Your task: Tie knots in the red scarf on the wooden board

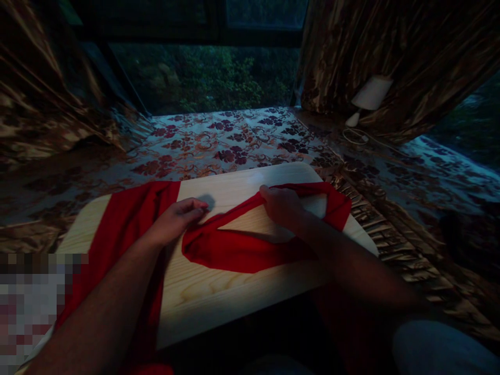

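In the head view a length of red cloth (242, 252) lies in an open loop on a pale wooden tabletop (230, 284). My right hand (285, 205) grips the loop's far edge, thumb up, and the forearm crosses over the cloth. At the loop's left end is my left hand (182, 216), with thumb and fingers drawn together in a pinch. Whatever is between those fingertips is too small and dark to make out. Another stretch of red fabric (128, 224) drapes over the table's left side, beneath my left forearm.
Beyond the table is a surface with a floral cover (230, 135), below a dark window (195, 73). Patterned curtains (351, 47) hang on both sides. A small white lamp (371, 94) with a cord stands at the back right. The lower left corner is pixelated.
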Motion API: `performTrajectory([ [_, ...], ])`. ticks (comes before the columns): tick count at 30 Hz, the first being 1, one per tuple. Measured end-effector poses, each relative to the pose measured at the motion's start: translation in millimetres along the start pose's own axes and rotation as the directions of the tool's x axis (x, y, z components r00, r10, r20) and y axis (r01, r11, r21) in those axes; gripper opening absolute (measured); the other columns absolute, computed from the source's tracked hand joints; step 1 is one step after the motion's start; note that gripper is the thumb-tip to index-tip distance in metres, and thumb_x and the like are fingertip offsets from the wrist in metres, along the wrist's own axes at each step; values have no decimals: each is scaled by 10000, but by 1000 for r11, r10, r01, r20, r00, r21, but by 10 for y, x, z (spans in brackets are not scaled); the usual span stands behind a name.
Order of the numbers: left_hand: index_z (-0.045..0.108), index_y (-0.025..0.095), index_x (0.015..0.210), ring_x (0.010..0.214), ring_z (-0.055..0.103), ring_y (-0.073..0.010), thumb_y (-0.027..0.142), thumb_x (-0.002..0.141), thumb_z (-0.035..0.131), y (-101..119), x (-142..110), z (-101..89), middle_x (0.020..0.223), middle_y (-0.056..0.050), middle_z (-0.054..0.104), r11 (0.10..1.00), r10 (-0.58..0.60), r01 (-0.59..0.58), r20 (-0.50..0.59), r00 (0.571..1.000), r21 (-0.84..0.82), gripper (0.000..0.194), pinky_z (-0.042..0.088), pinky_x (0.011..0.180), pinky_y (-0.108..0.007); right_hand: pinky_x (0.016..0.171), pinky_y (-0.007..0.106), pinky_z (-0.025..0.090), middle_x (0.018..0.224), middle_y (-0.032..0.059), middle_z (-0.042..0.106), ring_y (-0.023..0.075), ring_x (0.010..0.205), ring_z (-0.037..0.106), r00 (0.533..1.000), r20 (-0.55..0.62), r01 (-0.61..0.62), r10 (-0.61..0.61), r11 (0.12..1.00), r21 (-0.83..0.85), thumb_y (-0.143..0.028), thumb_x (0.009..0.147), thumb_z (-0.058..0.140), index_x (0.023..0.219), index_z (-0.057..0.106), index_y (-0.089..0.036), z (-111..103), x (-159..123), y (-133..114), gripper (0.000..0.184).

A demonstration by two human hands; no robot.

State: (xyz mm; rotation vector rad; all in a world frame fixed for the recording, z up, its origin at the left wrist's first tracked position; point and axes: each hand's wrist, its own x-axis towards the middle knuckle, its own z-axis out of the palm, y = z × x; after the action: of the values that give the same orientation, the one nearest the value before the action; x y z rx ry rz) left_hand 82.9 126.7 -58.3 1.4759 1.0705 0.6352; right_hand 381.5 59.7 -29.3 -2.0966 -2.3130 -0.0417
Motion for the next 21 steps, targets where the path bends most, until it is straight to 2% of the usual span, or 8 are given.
performTrajectory([
  [3,677,135,1009,825,674,-213,497,668,804,-7,-2,26,947,-88,732,990,-11,5,43,999,141,513,529,777,-340,726,304,465,1058,147,718,260,927,704,998,-50,-41,43,998,46,-111,938,401,1122,563,-159,46,9,36,250],
  [5,663,135,1055,843,671,-213,511,680,791,10,-21,60,958,-80,728,980,-17,-3,98,995,197,546,520,781,-334,715,308,472,1024,146,725,267,905,709,998,-11,-57,58,998,37,-126,933,418,1126,558,-158,48,3,51,241],
  [8,660,153,1055,788,658,-212,539,703,756,47,-44,125,881,-50,716,933,-55,-2,148,987,359,531,490,687,-302,691,333,487,967,159,733,300,864,718,996,59,-68,70,997,-31,-149,919,447,1201,534,-158,12,-16,30,295],
  [11,678,175,972,730,638,-209,559,701,735,100,-56,197,799,-22,695,833,-64,-15,123,990,553,474,427,599,-275,715,350,501,973,166,736,306,894,718,993,113,22,-17,999,-40,-126,894,457,1166,571,-165,-21,-28,-28,297],
  [14,680,179,844,660,608,-199,553,711,698,147,-61,263,708,-9,661,760,-75,0,89,993,650,397,375,546,-270,766,362,507,996,152,742,295,925,713,982,150,118,-117,993,-1,-131,879,478,1061,631,-167,-18,-23,-76,240],
  [17,678,180,786,596,577,-190,536,706,675,145,-63,291,628,2,626,779,-123,48,76,990,625,365,350,513,-271,803,366,503,1024,141,746,286,943,708,974,153,162,-166,986,34,-182,903,481,1033,661,-165,2,-16,-97,223],
  [21,655,182,858,620,608,-193,544,692,657,84,-51,223,707,-6,675,919,-179,149,52,982,366,399,415,545,-272,791,327,490,1066,121,751,257,949,706,966,146,197,-213,973,116,-211,909,491,1146,678,-181,55,-28,-97,304],
])
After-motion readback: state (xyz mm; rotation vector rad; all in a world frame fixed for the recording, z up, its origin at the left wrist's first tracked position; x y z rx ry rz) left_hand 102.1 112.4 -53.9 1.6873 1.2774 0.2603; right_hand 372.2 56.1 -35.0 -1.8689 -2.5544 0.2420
